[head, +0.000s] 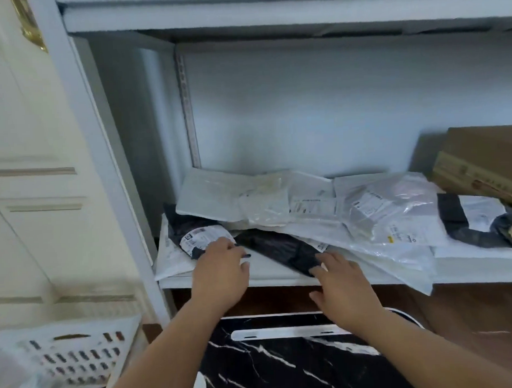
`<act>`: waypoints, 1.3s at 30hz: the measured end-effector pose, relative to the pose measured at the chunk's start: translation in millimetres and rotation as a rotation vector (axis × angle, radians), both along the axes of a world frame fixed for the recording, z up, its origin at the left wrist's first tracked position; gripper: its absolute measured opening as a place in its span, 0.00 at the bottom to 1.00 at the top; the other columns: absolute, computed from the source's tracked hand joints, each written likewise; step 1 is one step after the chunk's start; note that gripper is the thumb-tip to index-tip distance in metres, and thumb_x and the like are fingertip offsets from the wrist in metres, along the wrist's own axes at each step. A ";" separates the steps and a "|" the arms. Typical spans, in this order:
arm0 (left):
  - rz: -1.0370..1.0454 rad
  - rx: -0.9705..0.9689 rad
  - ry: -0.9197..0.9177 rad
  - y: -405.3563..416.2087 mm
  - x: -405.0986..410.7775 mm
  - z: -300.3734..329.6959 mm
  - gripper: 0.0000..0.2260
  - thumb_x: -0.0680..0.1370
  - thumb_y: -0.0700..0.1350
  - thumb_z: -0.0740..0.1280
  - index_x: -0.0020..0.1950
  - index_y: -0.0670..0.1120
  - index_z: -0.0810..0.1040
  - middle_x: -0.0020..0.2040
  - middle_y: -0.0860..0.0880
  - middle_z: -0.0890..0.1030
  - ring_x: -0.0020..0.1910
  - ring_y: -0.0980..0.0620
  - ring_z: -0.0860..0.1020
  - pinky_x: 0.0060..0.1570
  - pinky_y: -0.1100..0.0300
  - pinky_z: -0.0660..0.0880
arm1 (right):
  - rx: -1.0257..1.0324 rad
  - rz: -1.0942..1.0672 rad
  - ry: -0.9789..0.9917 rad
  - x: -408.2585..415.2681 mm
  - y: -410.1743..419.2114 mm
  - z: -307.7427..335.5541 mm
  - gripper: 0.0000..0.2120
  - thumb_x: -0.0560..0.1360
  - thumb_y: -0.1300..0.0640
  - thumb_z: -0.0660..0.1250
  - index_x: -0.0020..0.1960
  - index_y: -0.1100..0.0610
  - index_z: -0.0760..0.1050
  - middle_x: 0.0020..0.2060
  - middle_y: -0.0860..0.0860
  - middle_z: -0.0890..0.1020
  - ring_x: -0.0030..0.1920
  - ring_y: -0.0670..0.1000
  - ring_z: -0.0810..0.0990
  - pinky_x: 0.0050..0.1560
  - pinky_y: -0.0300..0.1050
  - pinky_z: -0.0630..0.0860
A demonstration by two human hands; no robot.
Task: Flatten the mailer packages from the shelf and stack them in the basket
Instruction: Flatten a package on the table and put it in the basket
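A black mailer (280, 248), crinkled glossy plastic with a white label at its left end, is seen lying across the front of the white shelf (281, 277). It is pressed by the left hand (221, 267), fingers together on the label end, and by the right hand (343, 286), fingers slightly spread. Behind, white and clear mailers (366, 219) are heaped, wrinkled. A white perforated basket (66, 354) is seen lower left.

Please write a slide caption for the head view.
Both hands, left hand and right hand, reach the black mailer on the shelf.
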State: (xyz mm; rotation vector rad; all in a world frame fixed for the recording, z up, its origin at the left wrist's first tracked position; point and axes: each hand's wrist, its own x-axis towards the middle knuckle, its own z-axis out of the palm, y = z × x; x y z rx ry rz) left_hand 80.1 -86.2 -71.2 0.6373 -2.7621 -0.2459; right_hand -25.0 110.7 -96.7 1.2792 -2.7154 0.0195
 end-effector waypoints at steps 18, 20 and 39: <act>0.205 -0.483 -0.606 -53.1 -98.1 -18.9 0.24 0.80 0.52 0.53 0.74 0.46 0.63 0.74 0.48 0.60 0.75 0.42 0.53 0.72 0.37 0.43 | 0.405 -0.091 -0.602 -15.3 17.4 -129.2 0.22 0.83 0.54 0.53 0.75 0.57 0.61 0.73 0.57 0.64 0.71 0.56 0.65 0.67 0.49 0.65; 0.206 -0.499 -0.496 -52.0 -94.5 -15.6 0.24 0.79 0.50 0.54 0.74 0.46 0.62 0.74 0.48 0.59 0.74 0.45 0.57 0.73 0.42 0.47 | 0.440 -0.098 -0.614 -19.0 19.7 -120.1 0.21 0.80 0.50 0.59 0.70 0.57 0.69 0.68 0.55 0.71 0.67 0.57 0.71 0.63 0.48 0.69; -0.293 -0.325 -0.070 158.6 110.5 -77.0 0.17 0.70 0.53 0.61 0.45 0.46 0.85 0.56 0.50 0.81 0.50 0.46 0.71 0.51 0.50 0.65 | -0.870 -0.667 -1.188 15.1 98.4 1.9 0.13 0.74 0.58 0.72 0.54 0.65 0.77 0.47 0.58 0.82 0.45 0.57 0.82 0.43 0.50 0.80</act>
